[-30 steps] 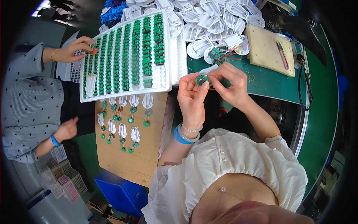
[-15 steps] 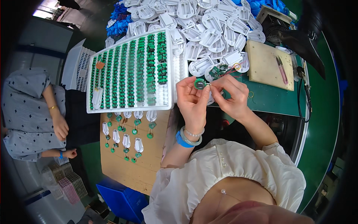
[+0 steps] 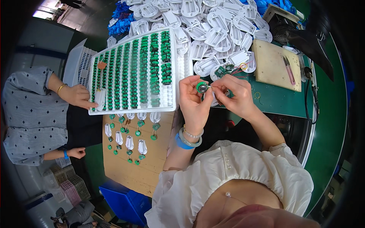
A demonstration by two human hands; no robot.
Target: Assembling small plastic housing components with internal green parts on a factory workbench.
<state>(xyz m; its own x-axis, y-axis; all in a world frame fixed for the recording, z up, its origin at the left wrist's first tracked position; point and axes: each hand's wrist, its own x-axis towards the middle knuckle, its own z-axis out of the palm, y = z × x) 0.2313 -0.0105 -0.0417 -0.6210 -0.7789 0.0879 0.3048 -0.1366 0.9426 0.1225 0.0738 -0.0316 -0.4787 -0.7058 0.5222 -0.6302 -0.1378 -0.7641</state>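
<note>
Sitting pinched in left-hand fingers [image 3: 193,85], green round part [image 3: 202,87], right hand [image 3: 234,93] touching.

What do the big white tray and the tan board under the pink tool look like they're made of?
White tray: likely thin moulded plastic, with a glossy surface and formed ridged rows. Tan board: apparently wood or fibreboard, matt and pale brown with squared edges. Pink tool: handles probably plastic, too small to tell.

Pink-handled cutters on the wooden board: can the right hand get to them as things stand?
Probably yes, once freed: the pink-handled cutters lie uncovered on the wooden board, with bare green bench between, but the right hand is pinching a small green round part.
</note>
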